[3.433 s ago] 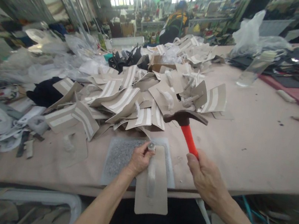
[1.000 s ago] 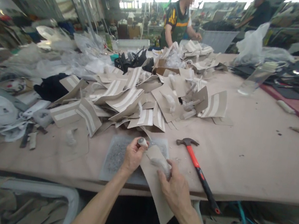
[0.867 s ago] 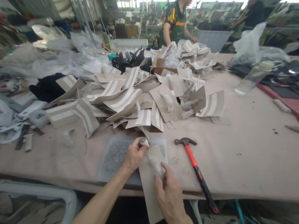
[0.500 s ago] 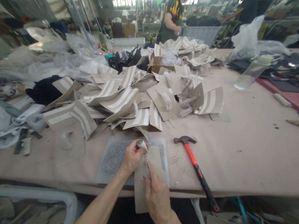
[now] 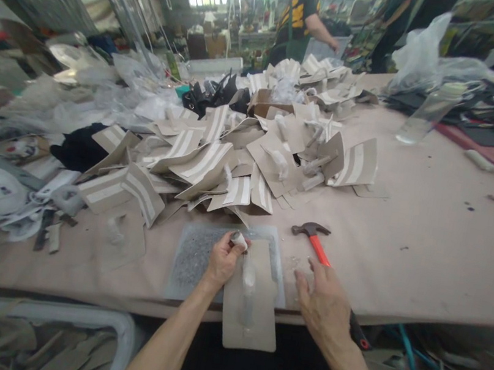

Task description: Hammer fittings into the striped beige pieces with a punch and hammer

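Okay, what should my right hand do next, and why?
I'd probably close the right hand around the hammer. That hand hides part of the handle, its fingers not wrapped around it, though I can't tell whether it touches. The left hand already holds a short white piece at the far end of the beige panel.

Left hand's got a stubby white cylinder pinched by one end of a beige panel, which pokes past the table's near edge. Right hand, fingers kinda loose, is over the hammer's handle, can't tell if touching. Messy panel heap toward the table's far edge.
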### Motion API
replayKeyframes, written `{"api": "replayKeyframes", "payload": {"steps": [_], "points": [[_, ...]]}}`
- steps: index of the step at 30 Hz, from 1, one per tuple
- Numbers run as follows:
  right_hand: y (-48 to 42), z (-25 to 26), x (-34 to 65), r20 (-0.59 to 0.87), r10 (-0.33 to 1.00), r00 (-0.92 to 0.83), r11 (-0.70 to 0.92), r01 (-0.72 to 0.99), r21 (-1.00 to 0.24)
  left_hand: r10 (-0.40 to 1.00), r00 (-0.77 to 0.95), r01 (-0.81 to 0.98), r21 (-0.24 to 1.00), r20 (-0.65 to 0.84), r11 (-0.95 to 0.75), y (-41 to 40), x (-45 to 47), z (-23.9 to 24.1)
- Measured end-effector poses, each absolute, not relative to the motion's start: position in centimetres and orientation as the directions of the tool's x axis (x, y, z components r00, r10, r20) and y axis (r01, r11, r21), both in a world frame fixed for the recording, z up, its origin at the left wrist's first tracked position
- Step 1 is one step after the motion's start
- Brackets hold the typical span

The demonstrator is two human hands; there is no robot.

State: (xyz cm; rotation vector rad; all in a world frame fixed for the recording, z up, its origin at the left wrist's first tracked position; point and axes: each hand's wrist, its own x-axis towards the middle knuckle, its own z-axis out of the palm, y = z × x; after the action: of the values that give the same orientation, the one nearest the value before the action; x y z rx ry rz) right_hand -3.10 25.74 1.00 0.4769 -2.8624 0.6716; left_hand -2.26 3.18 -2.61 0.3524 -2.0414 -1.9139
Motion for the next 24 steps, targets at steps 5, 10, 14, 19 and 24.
{"api": "replayKeyframes", "payload": {"steps": [5,10,14,19,24], "points": [[29.9,-0.2,-5.7,0.039,-0.222,-0.974,0.974,-0.223,-0.043,-0.375,-0.925,0.020,0.994,0.060,0.110,3.2,-2.2,-2.9],[30.7,-0.7,-6.4,-0.030,-0.231,-0.972,0.972,-0.232,0.027,-0.363,-0.928,0.024,0.984,0.087,0.175,3.2,-2.4,-3.4],[32.0,0.1,-8.3,-0.167,-0.168,-0.972,0.975,-0.139,-0.173,-0.298,-0.943,0.076,0.968,0.148,0.240,3.1,-2.6,-3.6],[31.3,2.2,-8.9,-0.677,-0.242,-0.695,0.452,0.537,-0.713,-0.205,-0.954,0.134,0.924,0.217,0.357,2.9,-2.5,-3.5],[27.7,5.8,-6.0,-0.541,-0.269,-0.797,0.364,0.435,-0.823,-0.209,-0.950,0.145,0.920,0.232,0.363,3.0,-2.3,-3.6]]}}
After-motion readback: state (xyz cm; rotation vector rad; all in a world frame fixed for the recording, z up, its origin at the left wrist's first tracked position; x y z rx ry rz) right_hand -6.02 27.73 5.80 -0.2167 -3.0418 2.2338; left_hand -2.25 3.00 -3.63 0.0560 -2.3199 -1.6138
